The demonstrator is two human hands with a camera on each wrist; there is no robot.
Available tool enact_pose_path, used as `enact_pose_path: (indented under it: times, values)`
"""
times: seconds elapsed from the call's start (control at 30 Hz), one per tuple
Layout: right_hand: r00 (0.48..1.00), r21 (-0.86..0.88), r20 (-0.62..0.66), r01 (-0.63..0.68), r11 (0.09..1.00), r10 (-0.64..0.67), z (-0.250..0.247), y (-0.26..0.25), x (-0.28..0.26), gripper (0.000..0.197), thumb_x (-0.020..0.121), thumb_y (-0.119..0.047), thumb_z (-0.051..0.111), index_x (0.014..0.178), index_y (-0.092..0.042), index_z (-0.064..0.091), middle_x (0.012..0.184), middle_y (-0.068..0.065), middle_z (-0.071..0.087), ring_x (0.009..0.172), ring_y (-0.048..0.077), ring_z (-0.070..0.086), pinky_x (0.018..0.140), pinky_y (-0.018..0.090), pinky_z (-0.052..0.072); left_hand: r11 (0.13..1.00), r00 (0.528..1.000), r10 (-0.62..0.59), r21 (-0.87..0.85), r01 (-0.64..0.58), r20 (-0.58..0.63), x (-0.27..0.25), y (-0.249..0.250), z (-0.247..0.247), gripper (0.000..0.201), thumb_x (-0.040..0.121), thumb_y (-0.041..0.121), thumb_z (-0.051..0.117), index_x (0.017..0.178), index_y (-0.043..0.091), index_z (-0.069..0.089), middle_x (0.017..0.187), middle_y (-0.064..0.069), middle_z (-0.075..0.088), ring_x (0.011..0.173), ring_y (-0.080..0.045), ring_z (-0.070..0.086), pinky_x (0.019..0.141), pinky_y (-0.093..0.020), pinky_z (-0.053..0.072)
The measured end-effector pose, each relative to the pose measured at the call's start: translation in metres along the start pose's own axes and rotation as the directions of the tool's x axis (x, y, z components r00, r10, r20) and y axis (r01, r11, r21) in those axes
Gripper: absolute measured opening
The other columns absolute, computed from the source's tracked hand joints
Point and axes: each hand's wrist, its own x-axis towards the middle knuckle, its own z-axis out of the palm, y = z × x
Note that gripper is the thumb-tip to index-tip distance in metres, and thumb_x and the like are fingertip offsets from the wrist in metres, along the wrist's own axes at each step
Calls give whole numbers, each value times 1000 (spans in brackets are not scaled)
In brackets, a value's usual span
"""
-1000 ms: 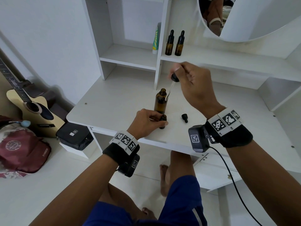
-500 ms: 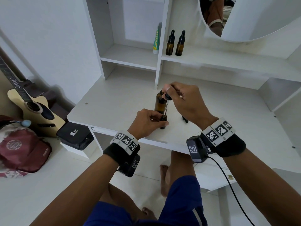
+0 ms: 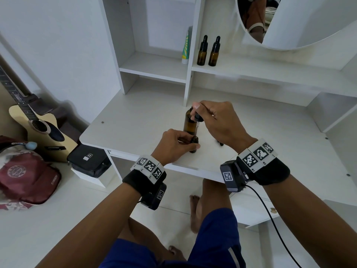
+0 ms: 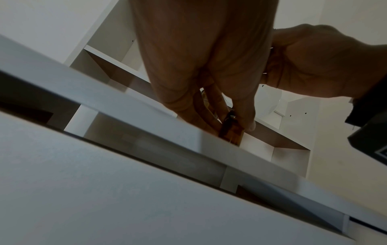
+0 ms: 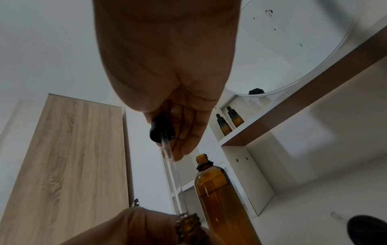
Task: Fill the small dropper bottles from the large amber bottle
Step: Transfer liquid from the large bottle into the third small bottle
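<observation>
The open large amber bottle stands on the white desk. In front of it my left hand grips a small open amber bottle upright on the desk. Above it my right hand pinches the black bulb of a dropper. Its glass pipette points down, with the tip at the small bottle's mouth. Two capped dropper bottles stand on the shelf.
A loose black dropper cap lies on the desk to the right, partly behind my right hand. A green-white tube stands on the shelf, a round mirror above. On the floor at left are a guitar, black case and red bag.
My right hand has come down and toward me with the dropper, from above the large bottle to the small bottle's mouth. The left hand has kept still on the small bottle.
</observation>
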Motion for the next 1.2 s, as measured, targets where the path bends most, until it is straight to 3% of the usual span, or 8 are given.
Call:
enact_pose_path:
  times: [0.2, 0.37, 0.53, 0.67, 0.8, 0.9, 1.1, 1.2]
  values:
    - [999, 19, 2, -32, 999, 32, 0, 0, 0, 38, 103, -30, 49, 89, -4, 73, 78, 2, 73, 72, 13, 69, 73, 34, 56, 1000, 1000, 4, 6, -4, -9, 1, 0, 0, 21, 75, 24, 83, 94, 15, 79, 87, 5, 76, 78, -1, 70, 79, -14, 52]
    - [1000, 16, -15, -7, 1000, 7, 0, 1, -2, 37, 103, -26, 47, 89, -4, 74, 80, 5, 73, 74, 10, 68, 71, 16, 53, 1000, 1000, 10, 18, -10, -11, 1, 0, 0, 21, 75, 24, 83, 94, 15, 79, 86, 5, 76, 78, -1, 70, 79, -12, 51]
    - [1000, -4, -7, -6, 1000, 6, -1, 2, 0, 38, 103, -29, 48, 90, -4, 73, 78, 2, 73, 72, 13, 69, 72, 32, 56, 1000, 1000, 7, 31, -7, -11, 2, -1, 0, 23, 75, 26, 83, 95, 16, 79, 89, 6, 76, 80, 0, 70, 79, -13, 51]
    - [1000, 24, -9, -14, 1000, 15, -1, 2, -1, 38, 104, -27, 47, 90, -4, 74, 77, 3, 73, 73, 9, 69, 71, 23, 55, 999, 1000, 4, 39, -3, -17, 2, -2, 1, 24, 75, 27, 83, 95, 16, 79, 89, 6, 76, 79, 1, 69, 77, -11, 50]
    - [999, 7, -5, -32, 999, 32, 0, 0, -1, 39, 102, -32, 49, 91, -4, 75, 78, 1, 73, 73, 10, 69, 71, 26, 56, 999, 1000, 8, 38, -7, -16, 2, -1, 1, 25, 74, 27, 83, 96, 16, 79, 90, 5, 76, 80, -1, 70, 80, -13, 52]
    - [1000, 14, -3, -17, 1000, 17, 0, 2, -1, 39, 103, -29, 48, 91, -2, 74, 77, 2, 72, 72, 5, 68, 69, 20, 54, 999, 1000, 9, 35, -8, -15, 1, -1, 0, 25, 75, 26, 83, 97, 16, 78, 90, 5, 76, 80, -1, 70, 80, -14, 52]
    - [999, 4, 15, -49, 999, 49, 2, 5, 2, 43, 104, -33, 45, 89, -4, 72, 76, 2, 71, 71, 13, 69, 72, 35, 57, 999, 1000, 8, 35, -8, -10, 2, 0, 0, 24, 75, 26, 82, 97, 15, 78, 91, 3, 76, 82, -4, 71, 84, -20, 54]
    - [1000, -22, 10, -24, 999, 24, 3, 6, 1, 42, 104, -31, 46, 88, -2, 72, 77, 3, 72, 72, 9, 69, 71, 29, 57, 999, 1000, 10, 41, -10, -9, 2, 0, 0, 25, 75, 27, 82, 97, 16, 78, 92, 4, 76, 83, -4, 71, 85, -21, 55]
